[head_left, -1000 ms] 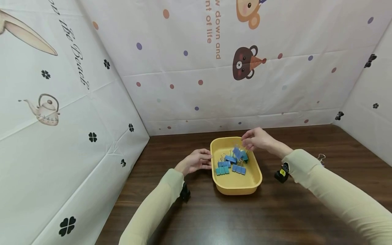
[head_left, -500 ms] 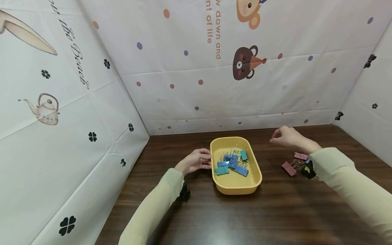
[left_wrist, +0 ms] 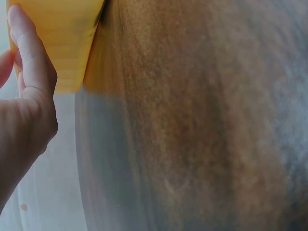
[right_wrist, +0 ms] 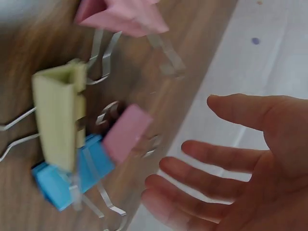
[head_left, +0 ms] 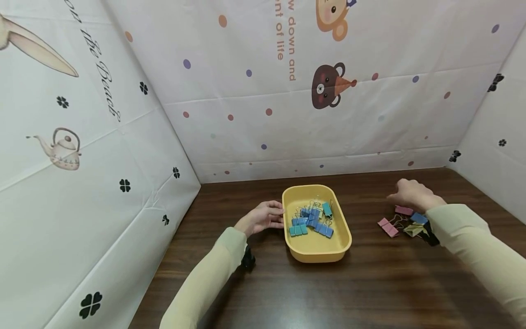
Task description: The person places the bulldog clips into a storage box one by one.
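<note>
A yellow tray (head_left: 316, 253) stands on the table with several blue and teal binder clips (head_left: 313, 217) inside. My left hand (head_left: 263, 216) rests its straight fingers against the tray's left wall; the left wrist view shows those fingers (left_wrist: 33, 57) along the yellow side. On the right, my right hand (head_left: 412, 194) hovers over a small group of binder clips, thumb and fingers apart with nothing between them in the right wrist view. That group has pink clips (right_wrist: 127, 132), a pale yellow clip (right_wrist: 55, 120) and a blue clip (right_wrist: 74, 171), lying on the table.
The dark wood table (head_left: 312, 297) meets a patterned white cloth wall (head_left: 263, 132) behind and on both sides. A black wrist device (head_left: 248, 259) sits under the left cuff. The right sleeve (head_left: 472, 246) covers part of the table.
My right hand has moved from over the tray to the right, above the loose clips. A blue clip it held now lies in the tray. My left hand has stayed put.
</note>
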Motion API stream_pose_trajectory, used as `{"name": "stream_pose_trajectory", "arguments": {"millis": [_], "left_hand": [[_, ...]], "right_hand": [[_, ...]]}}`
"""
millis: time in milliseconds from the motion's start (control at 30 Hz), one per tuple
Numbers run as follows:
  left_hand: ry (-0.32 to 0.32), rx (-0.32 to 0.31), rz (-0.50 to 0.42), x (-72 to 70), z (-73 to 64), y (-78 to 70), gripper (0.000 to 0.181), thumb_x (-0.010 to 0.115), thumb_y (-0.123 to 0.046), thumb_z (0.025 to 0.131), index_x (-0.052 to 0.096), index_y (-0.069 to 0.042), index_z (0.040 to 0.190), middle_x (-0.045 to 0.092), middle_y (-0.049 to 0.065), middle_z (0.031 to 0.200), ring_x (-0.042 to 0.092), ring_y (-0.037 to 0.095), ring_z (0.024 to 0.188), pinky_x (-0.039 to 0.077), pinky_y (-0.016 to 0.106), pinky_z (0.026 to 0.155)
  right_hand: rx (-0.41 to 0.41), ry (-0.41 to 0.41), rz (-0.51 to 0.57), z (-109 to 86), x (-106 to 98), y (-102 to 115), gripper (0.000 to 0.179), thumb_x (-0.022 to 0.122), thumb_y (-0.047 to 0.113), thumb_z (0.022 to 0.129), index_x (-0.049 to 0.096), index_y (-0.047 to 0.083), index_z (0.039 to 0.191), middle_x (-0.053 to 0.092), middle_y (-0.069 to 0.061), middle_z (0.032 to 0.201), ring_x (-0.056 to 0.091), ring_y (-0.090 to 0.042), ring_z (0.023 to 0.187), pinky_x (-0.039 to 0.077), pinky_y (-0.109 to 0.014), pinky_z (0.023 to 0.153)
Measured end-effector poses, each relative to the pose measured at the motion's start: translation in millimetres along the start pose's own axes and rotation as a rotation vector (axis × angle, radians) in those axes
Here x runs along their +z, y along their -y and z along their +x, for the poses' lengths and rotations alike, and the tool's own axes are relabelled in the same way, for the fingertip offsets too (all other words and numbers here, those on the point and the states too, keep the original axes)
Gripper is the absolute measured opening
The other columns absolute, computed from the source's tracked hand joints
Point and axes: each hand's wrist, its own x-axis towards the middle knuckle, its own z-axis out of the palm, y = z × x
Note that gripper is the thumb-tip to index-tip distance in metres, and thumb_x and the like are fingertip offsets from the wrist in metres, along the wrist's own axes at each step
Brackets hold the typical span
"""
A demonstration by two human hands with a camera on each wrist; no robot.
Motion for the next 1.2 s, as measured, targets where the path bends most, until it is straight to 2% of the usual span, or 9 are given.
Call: {"name": "stream_pose_trajectory", "arguments": {"millis": [100, 167, 233, 400, 667, 933, 1200], "left_hand": [[0.002, -0.003, -0.005, -0.2, 0.3, -0.8, 0.022, 0.055, -0.007, 0.097, 0.048, 0.000, 0.117, 0.060, 0.009, 0.092, 0.063, 0.019, 0.075, 0.060, 0.033, 0.070], [0.004, -0.001, -0.004, -0.4, 0.9, -0.5, 0.021, 0.055, -0.007, 0.097, 0.048, -0.001, 0.115, 0.060, 0.008, 0.090, 0.062, 0.019, 0.074, 0.060, 0.034, 0.069], [0.006, 0.000, -0.005, -0.5, 1.0, -0.1, 0.018, 0.054, -0.006, 0.097, 0.049, -0.002, 0.113, 0.060, 0.008, 0.089, 0.062, 0.019, 0.074, 0.060, 0.034, 0.069], [0.006, 0.000, -0.009, -0.2, 0.1, -0.3, 0.014, 0.054, -0.006, 0.097, 0.050, -0.003, 0.110, 0.060, 0.008, 0.089, 0.062, 0.018, 0.074, 0.060, 0.033, 0.068], [0.008, 0.003, -0.005, 0.4, -1.1, -1.6, 0.022, 0.054, -0.006, 0.097, 0.048, 0.001, 0.117, 0.060, 0.009, 0.091, 0.062, 0.018, 0.074, 0.060, 0.033, 0.069], [0.006, 0.002, -0.007, -0.8, -0.1, -1.2, 0.023, 0.055, -0.007, 0.097, 0.048, 0.001, 0.117, 0.060, 0.009, 0.092, 0.063, 0.018, 0.074, 0.060, 0.033, 0.069], [0.005, 0.001, -0.009, -0.9, 0.7, 0.3, 0.022, 0.055, -0.006, 0.097, 0.049, 0.000, 0.117, 0.060, 0.009, 0.092, 0.062, 0.018, 0.074, 0.060, 0.034, 0.070]], "right_hand": [[0.015, -0.018, -0.070, 3.3, 3, -10, 0.051, 0.060, 0.036, 0.089, 0.053, -0.013, 0.101, 0.058, -0.031, 0.092, 0.057, -0.035, 0.073, 0.046, -0.043, 0.057], [0.021, -0.021, -0.102, 7.3, 6, -16, 0.056, 0.061, 0.036, 0.089, 0.051, -0.017, 0.106, 0.058, -0.036, 0.100, 0.060, -0.040, 0.080, 0.049, -0.049, 0.062], [0.023, -0.017, -0.118, 10.8, 9, -20, 0.056, 0.061, 0.036, 0.089, 0.052, -0.018, 0.106, 0.058, -0.036, 0.099, 0.061, -0.042, 0.081, 0.049, -0.052, 0.066], [0.047, -0.013, -0.116, 14.1, 16, -21, 0.052, 0.062, 0.034, 0.088, 0.053, -0.015, 0.102, 0.059, -0.031, 0.091, 0.058, -0.038, 0.076, 0.048, -0.050, 0.064], [0.070, -0.021, -0.117, 16.8, 21, -22, 0.049, 0.060, 0.023, 0.087, 0.050, -0.018, 0.111, 0.054, -0.042, 0.107, 0.055, -0.057, 0.093, 0.048, -0.061, 0.071], [0.061, -0.025, -0.094, 20.6, 24, -28, 0.047, 0.058, 0.018, 0.086, 0.048, -0.020, 0.111, 0.053, -0.042, 0.105, 0.058, -0.047, 0.084, 0.049, -0.055, 0.067], [0.063, -0.026, -0.081, 21.6, 25, -30, 0.043, 0.056, 0.018, 0.086, 0.049, -0.019, 0.108, 0.055, -0.038, 0.099, 0.054, -0.038, 0.076, 0.046, -0.049, 0.063]]}}
